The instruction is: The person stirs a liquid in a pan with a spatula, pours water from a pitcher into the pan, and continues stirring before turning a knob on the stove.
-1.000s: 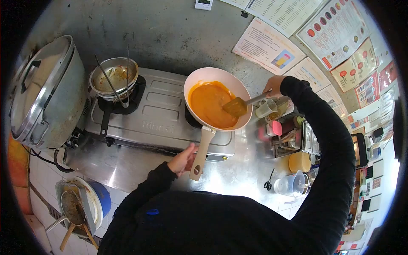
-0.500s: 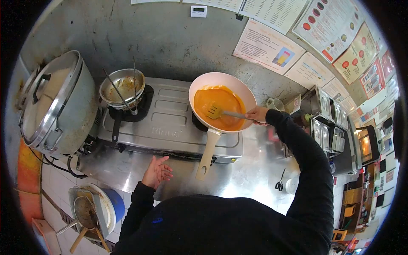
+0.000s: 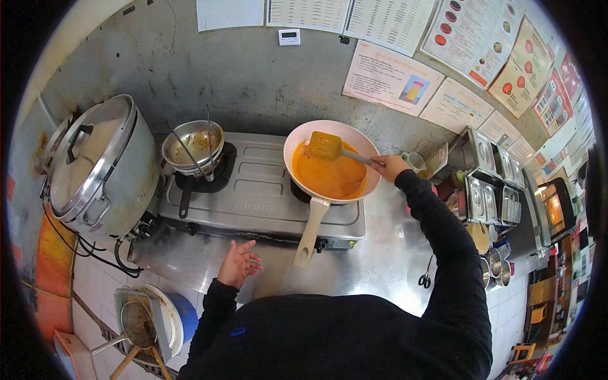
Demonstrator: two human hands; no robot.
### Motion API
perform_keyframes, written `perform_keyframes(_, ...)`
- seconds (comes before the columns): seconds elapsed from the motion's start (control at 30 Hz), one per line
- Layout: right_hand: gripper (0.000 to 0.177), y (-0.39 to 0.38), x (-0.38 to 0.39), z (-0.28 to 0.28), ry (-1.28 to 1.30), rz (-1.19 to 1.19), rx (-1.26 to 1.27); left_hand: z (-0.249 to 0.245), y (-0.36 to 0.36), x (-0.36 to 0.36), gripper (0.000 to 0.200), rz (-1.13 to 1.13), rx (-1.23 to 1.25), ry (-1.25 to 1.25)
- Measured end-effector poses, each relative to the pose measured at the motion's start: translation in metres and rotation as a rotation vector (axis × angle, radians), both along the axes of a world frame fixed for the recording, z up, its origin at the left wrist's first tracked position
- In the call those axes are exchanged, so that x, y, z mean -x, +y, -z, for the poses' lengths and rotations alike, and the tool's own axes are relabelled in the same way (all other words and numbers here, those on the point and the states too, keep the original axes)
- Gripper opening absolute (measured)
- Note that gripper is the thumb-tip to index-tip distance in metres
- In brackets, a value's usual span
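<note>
Spatula (image 3: 324, 145) up from middle of sauce (image 3: 329, 174) to far rim of pan (image 3: 358, 134), blade coated orange. Right hand (image 3: 387, 166) closed on spatula handle. Left hand (image 3: 239, 263) off pan handle (image 3: 309, 234), fingers spread, empty, above front edge of counter (image 3: 367, 266). Stirring paused, by look; pan unsteadied on right burner of stove (image 3: 253, 190), toward counter back edge. Count: one pan, one spatula, two burners, one small pot (image 3: 193, 142), one big lidded pot (image 3: 101, 168), one scissors (image 3: 424, 277).
</note>
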State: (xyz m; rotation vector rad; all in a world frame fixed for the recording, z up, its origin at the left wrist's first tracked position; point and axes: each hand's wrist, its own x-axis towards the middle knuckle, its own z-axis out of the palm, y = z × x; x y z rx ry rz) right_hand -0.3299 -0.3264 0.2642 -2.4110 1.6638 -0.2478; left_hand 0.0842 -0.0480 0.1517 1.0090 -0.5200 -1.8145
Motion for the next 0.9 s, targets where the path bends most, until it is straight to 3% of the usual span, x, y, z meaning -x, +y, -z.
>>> perform_keyframes(0.13,0.029,0.016,0.015,0.002,0.019,-0.011,0.084,-0.009,0.005,0.006,0.069,-0.026,0.018,-0.019)
perform_keyframes(0.23,0.031,0.027,0.019,0.001,-0.032,0.064,-0.133,-0.013,0.015,0.015,0.068,-0.040,0.018,-0.025)
perform_keyframes(0.33,0.037,0.045,0.015,-0.008,-0.220,0.103,-0.506,-0.009,0.024,0.026,0.067,-0.048,-0.011,-0.016)
perform_keyframes(0.4,0.044,0.048,0.019,0.006,-0.318,-0.041,-0.573,-0.001,0.030,0.036,0.067,-0.058,-0.055,-0.025)
perform_keyframes(0.43,0.044,0.051,0.020,0.005,-0.389,-0.057,-0.628,0.005,0.035,0.040,0.067,-0.066,-0.083,-0.040)
perform_keyframes(0.47,0.049,0.058,0.024,0.013,-0.635,0.027,-0.776,0.010,0.038,0.045,0.067,-0.065,-0.110,-0.058)
perform_keyframes(0.53,0.056,0.095,0.033,-0.006,-0.734,0.143,-0.701,0.016,0.043,0.054,0.068,-0.060,-0.126,-0.075)
perform_keyframes(0.57,0.062,0.106,0.052,0.002,-0.667,0.105,-0.577,0.017,0.047,0.060,0.068,-0.064,-0.134,-0.084)
perform_keyframes(0.63,0.060,0.153,0.092,0.015,-0.404,0.070,0.022,0.016,0.055,0.074,0.069,-0.087,-0.168,-0.088)
perform_keyframes(0.7,0.059,0.205,0.146,0.022,-0.413,0.170,0.451,0.017,0.063,0.088,0.069,-0.111,-0.186,-0.080)
perform_keyframes(0.8,0.076,0.277,0.246,0.044,-0.200,0.673,0.706,0.022,0.071,0.102,0.069,-0.118,-0.223,-0.086)
perform_keyframes(0.83,0.083,0.308,0.274,0.049,-0.010,0.873,0.721,0.023,0.071,0.107,0.069,-0.119,-0.245,-0.100)
perform_keyframes(0.9,0.089,0.360,0.336,0.073,-0.056,1.083,0.628,0.021,0.070,0.122,0.069,-0.116,-0.261,-0.124)
